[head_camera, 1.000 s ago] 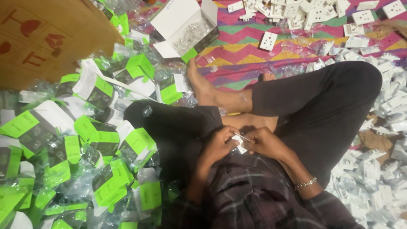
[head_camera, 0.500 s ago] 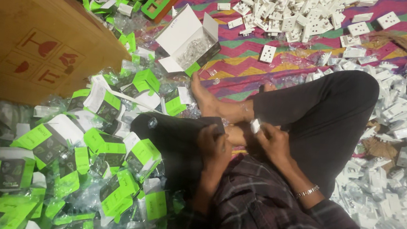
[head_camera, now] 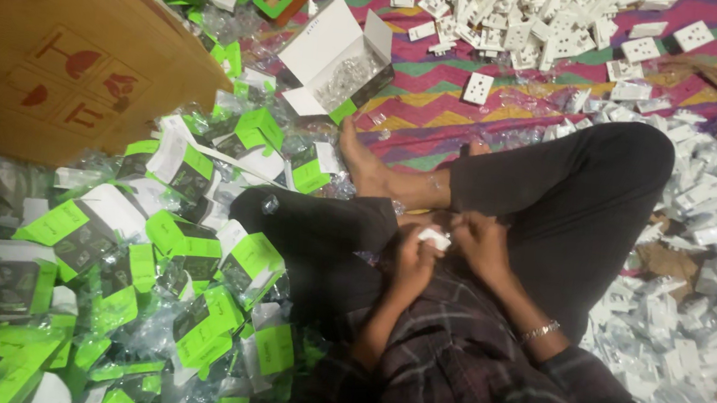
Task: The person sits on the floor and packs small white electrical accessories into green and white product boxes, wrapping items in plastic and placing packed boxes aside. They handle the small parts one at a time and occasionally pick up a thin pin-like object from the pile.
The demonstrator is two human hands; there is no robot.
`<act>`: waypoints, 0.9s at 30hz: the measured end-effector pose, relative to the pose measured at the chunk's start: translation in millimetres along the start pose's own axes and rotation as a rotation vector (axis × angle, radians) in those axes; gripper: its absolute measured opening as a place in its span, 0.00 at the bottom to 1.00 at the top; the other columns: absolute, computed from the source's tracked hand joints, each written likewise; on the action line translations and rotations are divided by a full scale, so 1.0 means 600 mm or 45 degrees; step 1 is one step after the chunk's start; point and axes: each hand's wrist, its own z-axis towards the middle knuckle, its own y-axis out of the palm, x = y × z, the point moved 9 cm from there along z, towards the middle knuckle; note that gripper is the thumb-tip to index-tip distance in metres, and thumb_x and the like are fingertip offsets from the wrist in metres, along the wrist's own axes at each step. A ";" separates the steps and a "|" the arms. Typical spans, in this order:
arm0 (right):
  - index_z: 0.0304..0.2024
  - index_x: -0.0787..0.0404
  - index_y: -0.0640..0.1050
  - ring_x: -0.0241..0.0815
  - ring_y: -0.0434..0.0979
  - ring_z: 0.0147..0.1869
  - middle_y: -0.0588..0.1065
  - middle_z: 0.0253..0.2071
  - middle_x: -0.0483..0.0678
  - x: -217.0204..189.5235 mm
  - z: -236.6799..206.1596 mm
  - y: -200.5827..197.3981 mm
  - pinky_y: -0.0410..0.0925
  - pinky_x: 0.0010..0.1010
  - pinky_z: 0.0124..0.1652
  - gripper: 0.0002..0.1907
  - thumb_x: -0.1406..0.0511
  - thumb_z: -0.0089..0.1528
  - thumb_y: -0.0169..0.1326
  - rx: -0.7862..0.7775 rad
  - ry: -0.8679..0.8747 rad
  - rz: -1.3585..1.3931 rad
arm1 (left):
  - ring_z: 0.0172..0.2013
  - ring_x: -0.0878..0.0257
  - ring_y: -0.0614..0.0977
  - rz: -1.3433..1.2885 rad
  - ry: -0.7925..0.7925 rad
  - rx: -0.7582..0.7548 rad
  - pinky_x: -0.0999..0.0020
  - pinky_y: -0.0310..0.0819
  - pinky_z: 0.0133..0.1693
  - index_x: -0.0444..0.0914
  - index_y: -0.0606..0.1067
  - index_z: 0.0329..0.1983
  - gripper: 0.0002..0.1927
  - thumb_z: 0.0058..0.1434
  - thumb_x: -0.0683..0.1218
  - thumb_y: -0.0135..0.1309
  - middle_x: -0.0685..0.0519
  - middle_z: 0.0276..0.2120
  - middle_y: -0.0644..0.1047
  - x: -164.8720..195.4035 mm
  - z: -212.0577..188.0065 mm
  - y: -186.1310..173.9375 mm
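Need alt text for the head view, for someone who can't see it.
Both hands, left and right, hold a small white part over a seated person's crossed legs. Green-and-white boxes lie to one side, white socket plates on a striped mat beyond.

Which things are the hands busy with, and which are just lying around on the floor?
In hand:
- small white part, held between the left hand and the right hand over the lap

Lying about:
- green and white boxes, heaped to the left
- open white box by the foot
- loose white socket plates on the striped mat
- cardboard carton
- bagged white parts, heaped to the right
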 end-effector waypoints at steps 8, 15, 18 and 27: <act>0.56 0.71 0.75 0.59 0.77 0.53 0.76 0.50 0.61 -0.100 -0.006 0.009 0.69 0.42 0.51 0.27 0.66 0.56 0.65 -0.175 -0.420 0.003 | 0.38 0.65 0.79 -0.433 -0.192 0.090 0.74 0.71 0.35 0.33 0.70 0.58 0.22 0.70 0.52 0.57 0.50 0.43 0.79 -0.036 0.026 -0.021; 0.37 0.66 0.75 0.55 0.76 0.40 0.74 0.35 0.57 -0.077 -0.006 -0.004 0.68 0.39 0.40 0.07 0.72 0.63 0.61 -0.155 -0.194 -0.071 | 0.44 0.61 0.82 -0.699 -0.236 0.035 0.68 0.81 0.46 0.35 0.69 0.52 0.16 0.68 0.44 0.60 0.49 0.46 0.78 -0.043 0.012 -0.007; 0.37 0.68 0.73 0.52 0.76 0.38 0.73 0.34 0.56 -0.069 -0.005 -0.006 0.68 0.36 0.39 0.06 0.74 0.64 0.59 -0.080 -0.237 -0.050 | 0.42 0.58 0.82 -0.628 -0.276 -0.009 0.70 0.74 0.39 0.33 0.69 0.54 0.13 0.71 0.42 0.58 0.43 0.46 0.79 -0.035 0.010 -0.002; 0.37 0.66 0.73 0.28 0.69 0.37 0.72 0.33 0.42 -0.025 0.008 -0.027 0.66 0.23 0.39 0.08 0.71 0.73 0.51 0.074 0.170 0.466 | 0.45 0.53 0.85 -0.880 -0.367 -0.122 0.67 0.80 0.43 0.34 0.68 0.59 0.13 0.76 0.45 0.47 0.40 0.53 0.79 -0.005 0.001 0.012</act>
